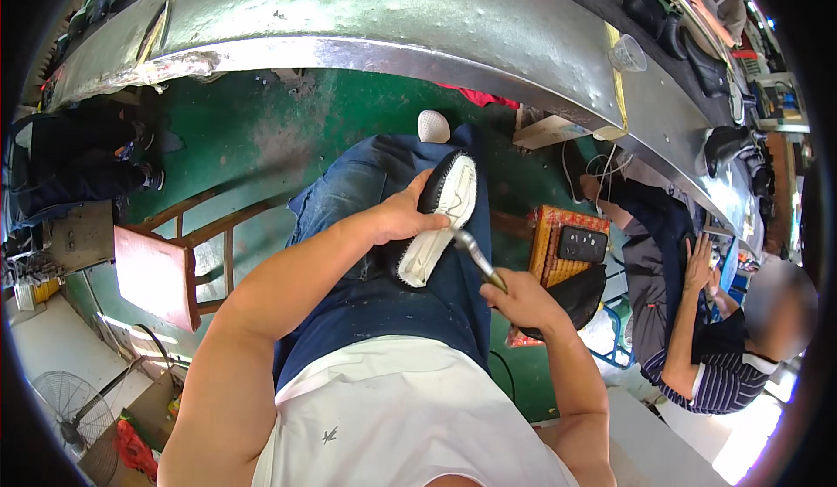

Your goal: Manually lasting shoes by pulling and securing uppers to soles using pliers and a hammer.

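Note:
A black shoe upper (pixel 426 192) lies sole-up above my lap, its white underside (pixel 455 192) bordered by a gathered or stitched edge. My left hand (pixel 408 215) is closed around the shoe's left side, its thumb pressed on the white bottom near the middle. In my right hand (pixel 520 299) is a hand tool (pixel 477 256) with a curved silver metal front and a darker grip; its exact kind cannot be made out. The tool's metal end meets or hovers just over the shoe's right edge, close to my left thumb.
A long metal bench (pixel 375 20) spans the far side, with black shoes (pixel 647 12) and a clear cup (pixel 628 54) at right. A wooden stool (pixel 157 273) stands left. To the right are a woven seat (pixel 549 252) holding a black case (pixel 582 245), and a seated co-worker (pixel 711 369).

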The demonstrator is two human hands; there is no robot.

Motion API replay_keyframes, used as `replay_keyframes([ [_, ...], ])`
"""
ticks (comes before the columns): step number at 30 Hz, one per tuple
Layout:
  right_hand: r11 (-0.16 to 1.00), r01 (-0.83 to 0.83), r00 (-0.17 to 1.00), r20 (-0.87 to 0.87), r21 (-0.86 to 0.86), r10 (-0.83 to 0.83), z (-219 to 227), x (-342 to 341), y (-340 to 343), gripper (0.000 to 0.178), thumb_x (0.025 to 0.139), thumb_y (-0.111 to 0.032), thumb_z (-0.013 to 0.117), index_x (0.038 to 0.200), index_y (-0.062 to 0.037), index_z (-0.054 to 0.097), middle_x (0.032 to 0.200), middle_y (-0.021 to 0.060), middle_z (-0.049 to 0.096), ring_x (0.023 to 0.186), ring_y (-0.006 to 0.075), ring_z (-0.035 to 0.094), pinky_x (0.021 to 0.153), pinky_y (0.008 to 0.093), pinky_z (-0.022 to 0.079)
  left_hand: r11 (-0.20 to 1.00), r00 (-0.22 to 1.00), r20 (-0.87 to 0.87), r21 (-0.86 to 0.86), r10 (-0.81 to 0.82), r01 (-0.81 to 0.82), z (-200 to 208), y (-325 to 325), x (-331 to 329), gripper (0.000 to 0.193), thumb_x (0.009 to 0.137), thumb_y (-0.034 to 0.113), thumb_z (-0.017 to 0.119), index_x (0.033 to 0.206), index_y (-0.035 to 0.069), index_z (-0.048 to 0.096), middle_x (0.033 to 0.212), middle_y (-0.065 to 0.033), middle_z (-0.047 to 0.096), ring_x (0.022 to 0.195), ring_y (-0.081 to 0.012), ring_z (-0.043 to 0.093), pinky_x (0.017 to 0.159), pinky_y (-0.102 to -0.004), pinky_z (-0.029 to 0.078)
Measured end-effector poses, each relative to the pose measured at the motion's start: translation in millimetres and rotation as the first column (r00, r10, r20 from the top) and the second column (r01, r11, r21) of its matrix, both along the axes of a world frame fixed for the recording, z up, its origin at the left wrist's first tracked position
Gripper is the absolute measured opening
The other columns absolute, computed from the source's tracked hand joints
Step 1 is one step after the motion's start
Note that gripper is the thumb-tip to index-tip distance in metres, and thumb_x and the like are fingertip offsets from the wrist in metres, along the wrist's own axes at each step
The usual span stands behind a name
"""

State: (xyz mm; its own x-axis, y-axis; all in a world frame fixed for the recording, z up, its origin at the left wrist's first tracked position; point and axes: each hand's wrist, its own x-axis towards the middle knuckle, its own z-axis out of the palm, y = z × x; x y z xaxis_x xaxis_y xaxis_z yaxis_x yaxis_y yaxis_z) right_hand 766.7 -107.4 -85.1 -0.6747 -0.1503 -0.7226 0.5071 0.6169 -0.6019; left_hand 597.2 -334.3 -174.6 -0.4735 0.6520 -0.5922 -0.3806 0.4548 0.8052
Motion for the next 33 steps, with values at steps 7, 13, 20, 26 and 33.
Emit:
replay_keyframes([
  [7, 0.955, -0.174, 0.9, -0.354, 0.238, 0.253, -13, 12, -27, 0.029, 0.099, -0.028, 0.066, 0.116, -0.0052, 0.062, 0.106, 0.023, 0.07, 0.096, 0.045, 0.067, 0.084, 0.0528, 0.053, 0.999, 0.999, 0.032, 0.052, 0.009, -0.01, -15, 5, 3, 0.105, 0.088, 0.02, 0.083, 0.166, 0.008, 0.014, 0.157, -0.0167, 0.045, 0.144, -0.0246, 0.045, 0.121, -0.0361, 0.035],
  [13, 0.996, -0.068, 0.942, -0.325, 0.056, 0.082, -1, 27, -16, 0.034, 0.097, -0.035, 0.069, 0.111, -0.0042, 0.065, 0.099, 0.02, 0.07, 0.093, 0.0435, 0.068, 0.079, 0.0515, 0.054, 0.991, 0.994, -0.068, 0.113, 0.083, -0.075, -25, 0, 8, 0.102, 0.087, 0.022, 0.082, 0.165, 0.007, 0.017, 0.153, -0.0199, 0.05, 0.142, -0.0287, 0.049, 0.119, -0.0372, 0.037],
  [20, 0.926, -0.24, 0.883, -0.332, 0.291, 0.333, -11, 16, -26, 0.038, 0.101, -0.041, 0.062, 0.113, -0.0042, 0.065, 0.102, 0.0176, 0.072, 0.093, 0.0409, 0.07, 0.078, 0.0499, 0.056, 0.996, 0.998, -0.029, 0.075, 0.048, -0.046, -34, 2, 11, 0.106, 0.088, 0.023, 0.083, 0.166, 0.008, 0.014, 0.153, -0.0194, 0.051, 0.141, -0.0275, 0.051, 0.117, -0.0354, 0.04],
  [26, 0.933, -0.207, 0.879, -0.363, 0.294, 0.31, -27, 33, -28, 0.042, 0.102, -0.046, 0.06, 0.111, -0.0049, 0.064, 0.101, 0.018, 0.072, 0.094, 0.041, 0.07, 0.08, 0.0519, 0.055, 0.997, 0.986, -0.159, 0.064, 0.042, -0.032, -19, 4, 20, 0.104, 0.088, 0.022, 0.081, 0.166, 0.008, 0.014, 0.154, -0.0202, 0.05, 0.141, -0.0285, 0.05, 0.118, -0.0358, 0.039],
  [33, 0.977, -0.133, 0.982, -0.111, 0.169, 0.153, -35, 54, -21, 0.043, 0.106, -0.042, 0.053, 0.104, -0.002, 0.068, 0.093, 0.0195, 0.074, 0.087, 0.04, 0.072, 0.077, 0.0498, 0.056, 0.979, 0.935, -0.291, -0.063, -0.203, 0.193, -24, -34, 56, 0.115, 0.094, 0.037, 0.073, 0.164, -0.001, -0.009, 0.17, -0.0306, 0.005, 0.16, -0.0416, 0.004, 0.129, -0.0415, 0.012],
])
